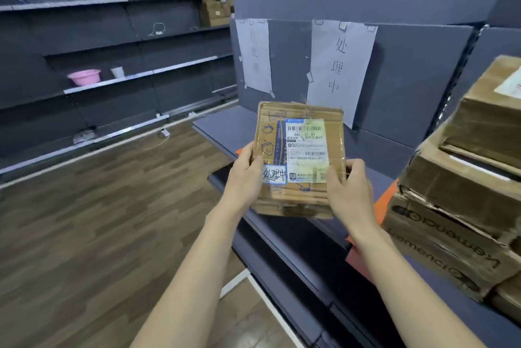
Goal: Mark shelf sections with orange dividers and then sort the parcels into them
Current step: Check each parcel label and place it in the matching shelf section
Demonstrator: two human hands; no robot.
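Observation:
I hold a flat cardboard parcel [298, 150] with a white shipping label and a small handwritten sticker, tilted up above the dark shelf [375, 156]. My left hand [246, 175] grips its lower left edge, thumb on the front. My right hand [348, 189] grips its lower right corner. An orange divider [384, 198] lies on the shelf to the right of the parcel, partly under stacked boxes. A small orange piece [239, 152] shows at the shelf's front edge behind my left hand. Two taped paper signs, a left sign [253, 54] and a right sign [339, 65], hang on the shelf's back panel.
A stack of cardboard boxes [462, 192] fills the shelf at the right. Dark wall shelving [112, 81] on the left carries a pink basin [84, 77], a white cup [117, 72] and more boxes [215, 10]. Wooden floor [98, 220] lies below.

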